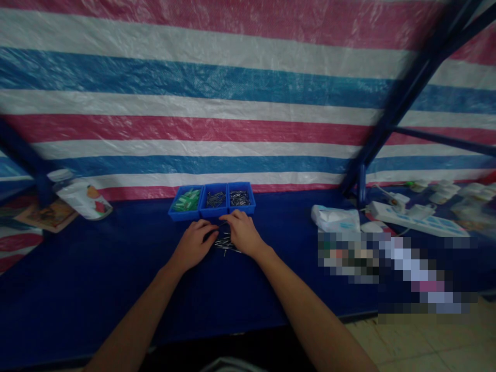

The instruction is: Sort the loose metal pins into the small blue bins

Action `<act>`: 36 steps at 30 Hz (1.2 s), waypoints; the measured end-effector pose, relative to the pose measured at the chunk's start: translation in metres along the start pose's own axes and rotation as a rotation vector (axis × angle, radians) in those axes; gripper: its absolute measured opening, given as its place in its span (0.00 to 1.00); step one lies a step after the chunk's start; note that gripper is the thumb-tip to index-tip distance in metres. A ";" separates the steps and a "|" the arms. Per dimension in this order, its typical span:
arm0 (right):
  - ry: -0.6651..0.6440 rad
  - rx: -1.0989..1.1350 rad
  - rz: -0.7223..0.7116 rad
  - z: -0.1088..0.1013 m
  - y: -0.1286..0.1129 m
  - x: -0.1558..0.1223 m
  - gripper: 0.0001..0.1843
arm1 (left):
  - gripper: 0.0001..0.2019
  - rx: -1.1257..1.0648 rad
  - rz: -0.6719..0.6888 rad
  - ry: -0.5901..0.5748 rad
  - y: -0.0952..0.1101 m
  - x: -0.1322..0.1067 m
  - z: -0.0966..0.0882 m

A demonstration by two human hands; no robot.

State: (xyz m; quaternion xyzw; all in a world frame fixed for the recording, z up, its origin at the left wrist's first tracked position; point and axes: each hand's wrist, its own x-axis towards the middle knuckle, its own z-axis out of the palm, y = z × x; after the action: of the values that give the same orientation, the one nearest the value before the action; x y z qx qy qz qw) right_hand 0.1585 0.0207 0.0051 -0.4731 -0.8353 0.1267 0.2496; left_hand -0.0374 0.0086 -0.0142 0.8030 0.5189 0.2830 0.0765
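On the blue tabletop lies a small pile of thin metal screws or nails [223,243], between my two hands and partly covered by the right one. My left hand [196,242] is at the pile's left, with thumb and fingertips drawn toward each other. My right hand [245,235] is bent over its right side, fingers curled down. A thin dark piece seems to lie between the fingertips of both hands, too small to name. Just behind stand three joined blue bins: one with green plastic plugs [187,200], one with dark screws [216,199], one with shinier screws [239,198].
A labelled plastic bottle [83,199] leans at the left beside a printed card [48,214]. To the right are a white plastic packet [336,218] and a power strip [418,219] with plugs. Blue frame posts [391,111] and a striped sheet [217,103] rise behind.
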 end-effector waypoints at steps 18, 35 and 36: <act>0.172 1.445 0.469 -0.023 0.016 0.013 0.20 | 0.12 -0.033 -0.017 -0.064 0.003 0.001 -0.004; 0.182 0.627 0.451 -0.020 0.024 0.010 0.13 | 0.11 -0.045 -0.028 -0.106 0.002 0.001 -0.010; 0.160 0.419 0.362 -0.019 0.025 0.008 0.11 | 0.11 -0.041 -0.032 -0.104 0.001 0.001 -0.010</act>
State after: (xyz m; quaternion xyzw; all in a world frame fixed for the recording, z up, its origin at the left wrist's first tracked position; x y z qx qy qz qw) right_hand 0.1834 0.0401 0.0118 -0.5610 -0.6707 0.3012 0.3805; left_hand -0.0412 0.0068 -0.0055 0.8066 0.5209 0.2502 0.1244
